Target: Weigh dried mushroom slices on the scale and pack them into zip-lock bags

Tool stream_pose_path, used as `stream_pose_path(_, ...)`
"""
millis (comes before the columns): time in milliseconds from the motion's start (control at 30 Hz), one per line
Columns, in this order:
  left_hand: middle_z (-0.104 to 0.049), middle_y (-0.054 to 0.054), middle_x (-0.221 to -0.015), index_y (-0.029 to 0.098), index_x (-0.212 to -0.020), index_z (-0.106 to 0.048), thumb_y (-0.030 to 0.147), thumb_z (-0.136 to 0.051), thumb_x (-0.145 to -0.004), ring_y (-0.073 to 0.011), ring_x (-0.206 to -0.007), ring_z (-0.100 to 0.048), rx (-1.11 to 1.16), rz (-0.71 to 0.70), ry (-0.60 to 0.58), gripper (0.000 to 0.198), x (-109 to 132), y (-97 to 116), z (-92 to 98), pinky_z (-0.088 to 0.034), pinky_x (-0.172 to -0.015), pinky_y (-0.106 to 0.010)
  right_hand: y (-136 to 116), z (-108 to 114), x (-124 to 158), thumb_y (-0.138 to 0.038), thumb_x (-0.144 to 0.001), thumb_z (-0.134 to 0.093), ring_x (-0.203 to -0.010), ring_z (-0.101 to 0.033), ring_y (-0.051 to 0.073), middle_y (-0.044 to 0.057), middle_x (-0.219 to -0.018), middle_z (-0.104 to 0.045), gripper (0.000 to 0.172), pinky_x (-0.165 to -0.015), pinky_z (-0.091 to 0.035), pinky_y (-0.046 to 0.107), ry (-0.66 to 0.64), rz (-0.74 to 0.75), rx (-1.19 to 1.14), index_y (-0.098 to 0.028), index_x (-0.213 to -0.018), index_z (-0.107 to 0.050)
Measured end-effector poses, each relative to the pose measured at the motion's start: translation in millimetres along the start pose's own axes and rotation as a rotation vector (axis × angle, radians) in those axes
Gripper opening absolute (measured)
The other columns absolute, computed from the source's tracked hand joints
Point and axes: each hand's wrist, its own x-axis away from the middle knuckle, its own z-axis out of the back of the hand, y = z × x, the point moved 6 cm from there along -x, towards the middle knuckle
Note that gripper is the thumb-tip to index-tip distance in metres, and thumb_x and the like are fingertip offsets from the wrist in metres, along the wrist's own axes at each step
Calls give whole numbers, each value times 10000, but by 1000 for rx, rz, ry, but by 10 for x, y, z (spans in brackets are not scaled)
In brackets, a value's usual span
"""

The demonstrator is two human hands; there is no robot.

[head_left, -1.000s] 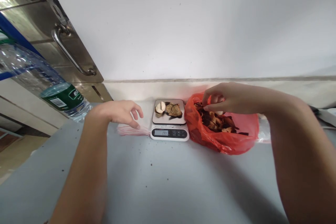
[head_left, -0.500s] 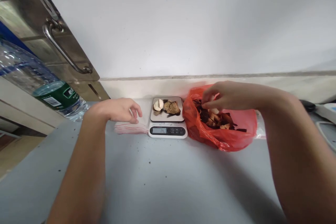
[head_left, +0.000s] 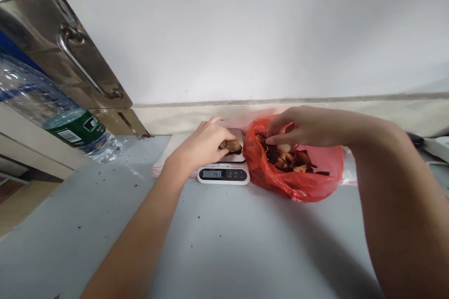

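My left hand [head_left: 205,144] is over the plate of a small white digital scale [head_left: 224,181], its thumb and fingers around brown dried slices [head_left: 233,146]; whether it grips them is unclear. The pale slice on the plate is hidden behind this hand. The scale's display reads 14.3. Right of the scale stands an open red plastic bag [head_left: 305,191] with dark and brown dried pieces [head_left: 286,160] inside. My right hand [head_left: 293,127] reaches into the bag, thumb and fingers together at the pieces; what they hold is too small to name.
A clear bottle with a green label [head_left: 77,128] stands at the left. Flat plastic bags [head_left: 168,152] lie left of the scale. The wall [head_left: 245,32] rises behind the grey table [head_left: 210,252]. Dark specks dot the tabletop.
My left hand has moved right, from above the flat bags onto the scale plate, and now covers the pale slice. My right hand has stayed almost in place in the red bag.
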Motion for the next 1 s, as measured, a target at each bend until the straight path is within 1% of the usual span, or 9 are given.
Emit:
stream_pose_path(167, -794, -38, -965, 241, -899, -802, 76, -658, -884, -314, -1439, -503, 89, 36, 40, 220, -27, -6, 0, -520, -1034, -356, 45, -1, -1, -277, -815, -653, -629, -609, 190, 4, -698, -693, 184, -585, -437, 326, -6, 15, 21, -244, -634, -641)
stream_pose_path(267, -765, -54, -915, 224, -836, -801, 58, -666, -866, -294, -1224, -646, 77, 40, 87, 216, -47, -30, -4, -557, -847, -311, 50, 1, -3, -283, -801, -654, -620, -597, 184, 2, -682, -683, 188, -576, -417, 316, -10, 33, 25, -243, -620, -628)
stream_pose_path(367, -749, -40, -848, 221, -807, -807, 60, -678, -871, -255, -1029, -697, 106, -12, 176, 215, -43, -18, 69, -551, -747, -292, 53, 28, 22, -273, -801, -641, -647, -609, 185, -4, -699, -697, 175, -597, -421, 304, -15, 29, 21, -245, -628, -646)
stream_pose_path(533, -812, -10, -887, 259, -869, -832, 129, -745, -891, -264, -1147, -666, 197, -20, 578, 157, 58, 160, 402, -573, -957, -374, 167, 131, 115, -259, -791, -643, -638, -594, 180, -14, -674, -671, 183, -611, -412, 300, 25, -32, 28, -239, -610, -641)
stream_pose_path(600, -830, -18, -983, 267, -946, -842, 157, -733, -922, -264, -1223, -641, 286, -31, 653, 157, 68, 290, 435, -580, -981, -380, 267, 172, 159, -264, -811, -635, -603, -571, 172, -11, -649, -650, 213, -604, -409, 306, 40, -106, 32, -236, -600, -634)
stream_pose_path(667, -829, -27, -1086, 278, -1076, -840, 198, -739, -938, -266, -1275, -632, 372, -86, 572, 189, 15, 437, 367, -600, -948, -365, 349, 220, 204, -278, -835, -628, -574, -549, 169, -4, -624, -634, 239, -594, -414, 317, 65, -165, 33, -235, -601, -640)
stream_pose_path(767, -826, -42, -1134, 259, -1197, -817, 216, -709, -959, -255, -1194, -697, 380, -101, 491, 264, -39, 522, 309, -595, -984, -377, 394, 317, 268, -315, -866, -632, -574, -554, 183, 16, -619, -642, 251, -584, -433, 337, 147, -223, 24, -237, -631, -674)
stream_pose_path(867, -802, -47, -1248, 239, -1241, -798, 255, -632, -994, -250, -1152, -731, 382, 10, 428, 298, -22, 364, 361, -600, -995, -376, 295, 415, 307, -332, -870, -666, -607, -589, 198, 33, -651, -674, 192, -583, -448, 344, 298, -223, -32, -237, -719, -737)
stream_pose_path(1000, -819, -44, -1192, 233, -1142, -824, 329, -593, -987, -272, -1121, -734, 228, 213, 344, 294, 136, -34, 511, -599, -981, -392, -115, 351, 200, -309, -873, -694, -682, -639, 185, 41, -744, -727, 158, -637, -477, 319, 399, 40, -199, -215, -759, -748)
